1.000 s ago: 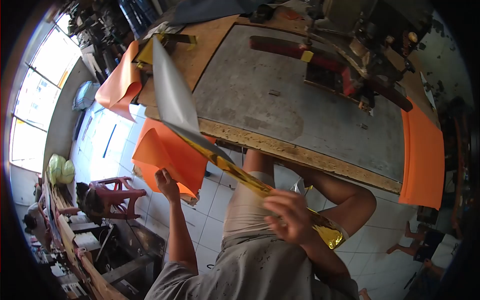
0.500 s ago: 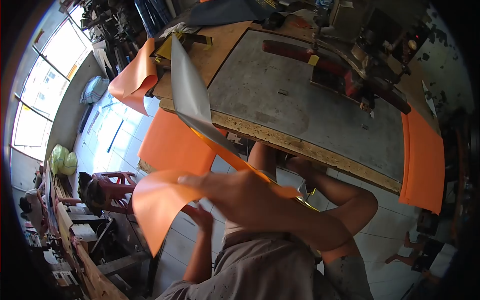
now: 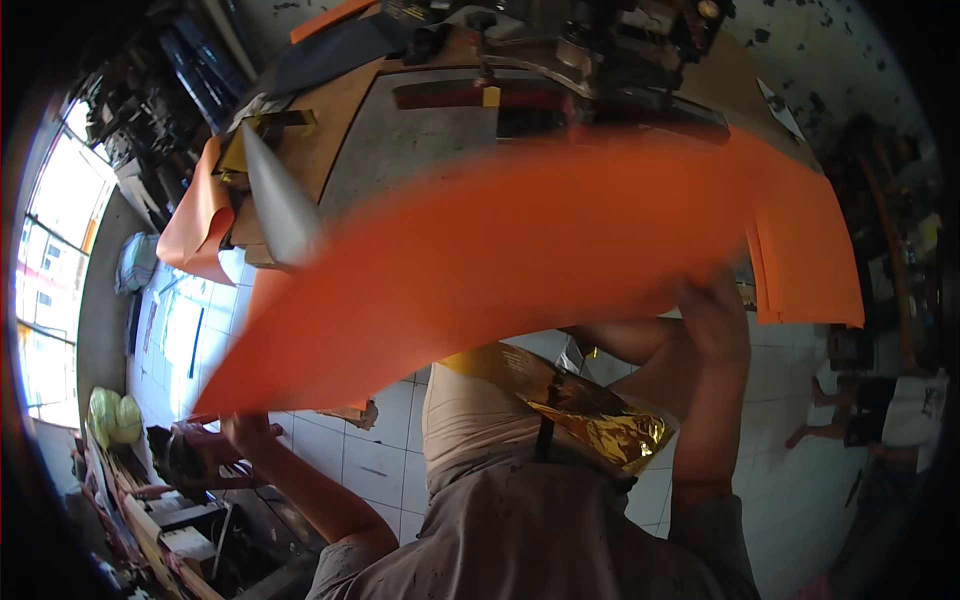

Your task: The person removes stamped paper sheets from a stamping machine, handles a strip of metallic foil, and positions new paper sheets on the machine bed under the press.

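Observation:
A large orange sheet (image 3: pixel 480 240) spans the view above my lap, blurred by motion. My left hand (image 3: pixel 250 430) grips its lower left corner from beneath. At the sheet's lower right edge is my right hand (image 3: pixel 715 315), its fingers closed on the edge and partly hidden. Gold foil (image 3: pixel 620 430) lies crumpled across my lap, below the sheet. A grey sheet (image 3: pixel 275 195) shows behind the orange one at the left, partly covered by it. Over the table's right edge hangs a pile of orange sheets (image 3: pixel 815 250).
A dark metal press-like machine (image 3: pixel 570 80) with a red bar (image 3: pixel 440 95) stands on the table (image 3: pixel 340 95). Another curled orange sheet (image 3: pixel 195 225) hangs off the left edge. A red stool (image 3: pixel 205 455) stands at left; another person (image 3: pixel 880 410) is at far right.
The orange sheet has swung from the left to stretch across in front of me. My right hand has moved right, and my left hand left. The view has turned slightly.

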`<move>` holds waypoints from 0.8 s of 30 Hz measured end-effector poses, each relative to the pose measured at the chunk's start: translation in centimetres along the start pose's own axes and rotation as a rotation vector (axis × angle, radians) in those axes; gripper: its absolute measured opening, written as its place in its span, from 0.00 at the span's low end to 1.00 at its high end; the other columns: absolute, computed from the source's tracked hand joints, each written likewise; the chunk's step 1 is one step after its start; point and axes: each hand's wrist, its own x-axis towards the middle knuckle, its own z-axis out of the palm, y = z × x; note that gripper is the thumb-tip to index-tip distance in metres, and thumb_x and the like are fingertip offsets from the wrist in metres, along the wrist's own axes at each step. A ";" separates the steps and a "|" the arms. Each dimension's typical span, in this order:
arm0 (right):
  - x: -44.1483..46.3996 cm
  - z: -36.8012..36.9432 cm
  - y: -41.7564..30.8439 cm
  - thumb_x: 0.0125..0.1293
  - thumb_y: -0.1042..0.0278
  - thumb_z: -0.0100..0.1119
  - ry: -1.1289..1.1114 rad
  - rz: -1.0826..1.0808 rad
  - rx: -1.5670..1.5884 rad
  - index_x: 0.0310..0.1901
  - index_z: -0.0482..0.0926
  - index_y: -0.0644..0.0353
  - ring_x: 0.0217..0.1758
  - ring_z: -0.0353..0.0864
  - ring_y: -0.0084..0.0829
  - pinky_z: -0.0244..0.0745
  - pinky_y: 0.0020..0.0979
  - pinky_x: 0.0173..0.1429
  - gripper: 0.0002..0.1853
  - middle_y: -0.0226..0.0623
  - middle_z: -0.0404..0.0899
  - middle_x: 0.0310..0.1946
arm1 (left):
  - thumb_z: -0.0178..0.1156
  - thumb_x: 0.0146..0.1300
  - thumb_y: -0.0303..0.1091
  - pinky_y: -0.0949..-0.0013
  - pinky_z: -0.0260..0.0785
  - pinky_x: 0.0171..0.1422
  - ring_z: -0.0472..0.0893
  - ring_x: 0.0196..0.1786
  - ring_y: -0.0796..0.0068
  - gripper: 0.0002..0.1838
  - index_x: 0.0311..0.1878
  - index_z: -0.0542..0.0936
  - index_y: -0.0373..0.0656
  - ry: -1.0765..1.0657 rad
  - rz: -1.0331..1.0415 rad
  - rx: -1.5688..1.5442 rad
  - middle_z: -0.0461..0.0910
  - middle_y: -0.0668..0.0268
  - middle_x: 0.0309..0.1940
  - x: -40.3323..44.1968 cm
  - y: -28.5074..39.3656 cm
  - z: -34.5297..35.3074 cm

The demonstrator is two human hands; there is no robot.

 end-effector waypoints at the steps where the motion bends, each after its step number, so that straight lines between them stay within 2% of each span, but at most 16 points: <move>1: -3.1 -1.9 2.5 0.77 0.61 0.62 0.154 0.054 -0.070 0.54 0.82 0.73 0.56 0.86 0.35 0.80 0.31 0.58 0.19 0.44 0.87 0.49 | 0.61 0.77 0.41 0.65 0.79 0.48 0.83 0.46 0.67 0.19 0.60 0.79 0.36 -0.025 -0.005 -0.038 0.83 0.58 0.51 -0.9 0.4 0.2; 2: -3.3 -1.6 1.8 0.75 0.61 0.65 -0.226 -0.266 0.342 0.53 0.83 0.72 0.58 0.85 0.42 0.77 0.36 0.63 0.19 0.48 0.87 0.51 | 0.61 0.77 0.42 0.65 0.79 0.48 0.83 0.47 0.67 0.19 0.60 0.79 0.36 -0.058 -0.017 -0.082 0.82 0.58 0.52 -2.1 0.8 0.3; 3: -4.1 -2.9 2.0 0.74 0.61 0.66 -0.500 -0.414 0.472 0.53 0.84 0.71 0.60 0.85 0.47 0.73 0.39 0.68 0.19 0.51 0.87 0.52 | 0.61 0.77 0.42 0.65 0.79 0.49 0.83 0.47 0.66 0.20 0.60 0.79 0.36 -0.087 -0.039 -0.117 0.82 0.58 0.53 -3.0 0.8 0.5; 4: -5.0 -4.2 2.1 0.72 0.61 0.68 -0.808 -0.512 0.609 0.52 0.86 0.70 0.63 0.84 0.52 0.69 0.42 0.73 0.18 0.54 0.86 0.53 | 0.61 0.77 0.43 0.64 0.79 0.50 0.83 0.48 0.66 0.20 0.60 0.79 0.36 -0.106 -0.070 -0.152 0.82 0.58 0.53 -3.6 1.0 0.7; 5: -6.8 -6.9 3.1 0.72 0.60 0.69 -1.004 -0.431 0.465 0.51 0.87 0.69 0.64 0.84 0.55 0.64 0.43 0.77 0.17 0.55 0.86 0.54 | 0.61 0.77 0.43 0.64 0.79 0.51 0.83 0.49 0.66 0.20 0.60 0.79 0.36 -0.126 -0.099 -0.180 0.82 0.58 0.54 -3.9 0.9 1.2; 8: -11.2 -6.9 2.6 0.71 0.58 0.70 -0.838 -0.444 0.407 0.51 0.88 0.65 0.64 0.84 0.54 0.54 0.44 0.82 0.17 0.50 0.87 0.55 | 0.60 0.77 0.44 0.63 0.78 0.54 0.83 0.52 0.65 0.21 0.61 0.79 0.36 -0.203 -0.217 -0.245 0.82 0.58 0.56 -4.5 0.7 2.3; 11: -12.0 -8.1 1.8 0.68 0.58 0.73 -0.862 -0.442 0.338 0.51 0.89 0.62 0.63 0.85 0.53 0.57 0.44 0.81 0.17 0.44 0.89 0.54 | 0.60 0.77 0.45 0.62 0.77 0.56 0.82 0.54 0.64 0.22 0.61 0.80 0.36 -0.324 -0.333 -0.343 0.81 0.58 0.58 -4.5 0.3 3.3; 15: -12.9 -8.0 1.1 0.66 0.59 0.74 -0.918 -0.419 0.382 0.49 0.90 0.61 0.62 0.86 0.51 0.60 0.46 0.79 0.16 0.41 0.90 0.53 | 0.59 0.77 0.47 0.61 0.76 0.60 0.82 0.57 0.63 0.23 0.62 0.80 0.36 -0.569 -0.576 -0.479 0.81 0.58 0.61 -3.5 -1.2 5.6; 21: -13.0 -6.1 0.0 0.70 0.65 0.68 -0.971 -0.494 0.393 0.47 0.90 0.60 0.58 0.89 0.45 0.68 0.46 0.72 0.10 0.37 0.90 0.52 | 0.59 0.76 0.50 0.59 0.75 0.65 0.81 0.62 0.61 0.25 0.63 0.81 0.37 -1.207 -1.000 -0.703 0.80 0.57 0.65 0.3 -4.1 15.5; 23: -10.9 -4.9 -1.7 0.73 0.69 0.65 -1.043 -0.584 0.346 0.46 0.90 0.60 0.57 0.89 0.42 0.71 0.44 0.69 0.08 0.36 0.90 0.51 | 0.58 0.76 0.50 0.58 0.74 0.66 0.81 0.64 0.60 0.26 0.63 0.81 0.37 -1.490 -1.111 -0.589 0.80 0.57 0.66 1.5 -4.3 21.7; 24: -10.2 -4.4 -2.6 0.73 0.71 0.62 -1.078 -0.606 0.337 0.45 0.90 0.60 0.56 0.89 0.41 0.73 0.43 0.67 0.08 0.36 0.90 0.51 | 0.58 0.76 0.51 0.58 0.74 0.67 0.81 0.65 0.60 0.26 0.63 0.81 0.37 -1.622 -1.088 -0.373 0.80 0.57 0.67 2.0 -3.9 25.4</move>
